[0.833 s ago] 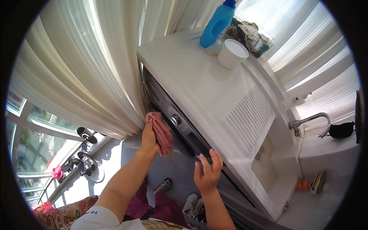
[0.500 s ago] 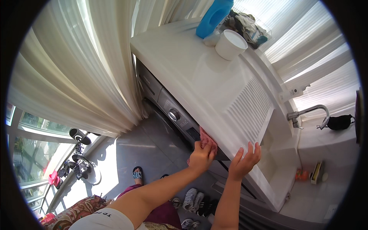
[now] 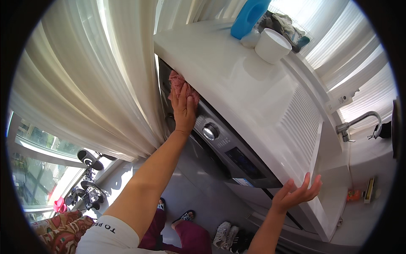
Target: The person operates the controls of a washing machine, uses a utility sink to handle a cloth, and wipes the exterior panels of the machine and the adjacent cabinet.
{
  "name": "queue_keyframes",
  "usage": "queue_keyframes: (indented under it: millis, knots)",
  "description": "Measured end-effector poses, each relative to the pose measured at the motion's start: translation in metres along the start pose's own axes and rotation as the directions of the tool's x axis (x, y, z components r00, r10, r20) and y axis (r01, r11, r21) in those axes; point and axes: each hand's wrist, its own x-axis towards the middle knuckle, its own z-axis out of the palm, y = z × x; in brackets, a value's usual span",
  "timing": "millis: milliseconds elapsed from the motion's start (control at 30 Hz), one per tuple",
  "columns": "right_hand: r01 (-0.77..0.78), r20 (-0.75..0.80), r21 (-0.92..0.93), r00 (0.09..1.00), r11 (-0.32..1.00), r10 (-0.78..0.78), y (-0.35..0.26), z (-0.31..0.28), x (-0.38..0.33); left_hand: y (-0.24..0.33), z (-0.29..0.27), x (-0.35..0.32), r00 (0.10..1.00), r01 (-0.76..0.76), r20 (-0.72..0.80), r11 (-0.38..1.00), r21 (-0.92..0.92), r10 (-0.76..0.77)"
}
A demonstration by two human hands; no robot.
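A pink cloth (image 3: 176, 80) is pressed against the far left end of the grey control panel on the washing machine (image 3: 228, 144). My left hand (image 3: 184, 111) holds the cloth there, its fingers spread over it and the arm stretched out. Nearer than the cloth, the panel's round silver knob (image 3: 210, 131) and a dark display (image 3: 244, 162) are uncovered. My right hand (image 3: 296, 195) is open and holds nothing, fingers apart, by the front edge of the white countertop (image 3: 224, 72) next to the sink. Whether it touches the edge, I cannot tell.
On the countertop stand a blue jug (image 3: 249, 19), a white tub (image 3: 272, 45) and a basket of clothes. The sink has a ribbed washboard (image 3: 299, 122) and a faucet (image 3: 359, 122). A long curtain (image 3: 97, 76) hangs at the left, close to the machine. Shoes (image 3: 226, 235) lie on the floor.
My left hand has moved the cloth along the panel to its far left end, baring the display. My right hand has stayed open by the counter edge. The view has shifted somewhat.
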Motion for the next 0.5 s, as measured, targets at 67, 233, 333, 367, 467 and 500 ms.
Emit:
queue_keyframes:
  millis: [67, 233, 333, 367, 467, 500]
  knots:
    - [-0.019, -0.077, 0.188, 0.996, 0.982, 0.034, -0.015, 0.017, -0.028, 0.001, 0.009, -0.040, 0.999, -0.006, -0.036, 1.000, 0.026, 0.007]
    - [0.307, -0.165, 0.431, 0.951, 0.849, -0.260, -0.092, 0.067, -0.103, -0.048, 0.000, -0.151, 0.975, -0.208, 0.125, 0.957, 0.200, 0.185]
    - [0.357, -0.177, 0.512, 0.934, 0.781, -0.310, -0.128, 0.100, -0.153, -0.056, -0.019, -0.170, 0.951, -0.266, 0.195, 0.957, 0.116, 0.241]
    - [0.375, -0.183, 0.534, 0.926, 0.758, -0.329, -0.137, 0.106, -0.168, -0.073, -0.028, -0.188, 0.938, -0.282, 0.230, 0.957, 0.069, 0.260]
    - [0.427, -0.264, 0.525, 0.904, 0.736, -0.336, -0.150, 0.115, -0.211, -0.126, -0.046, -0.232, 0.942, -0.220, 0.257, 0.975, -0.017, 0.217]
    - [0.421, -0.297, 0.525, 0.905, 0.740, -0.304, -0.151, 0.118, -0.223, -0.139, -0.053, -0.240, 0.949, -0.180, 0.256, 0.983, -0.034, 0.183]
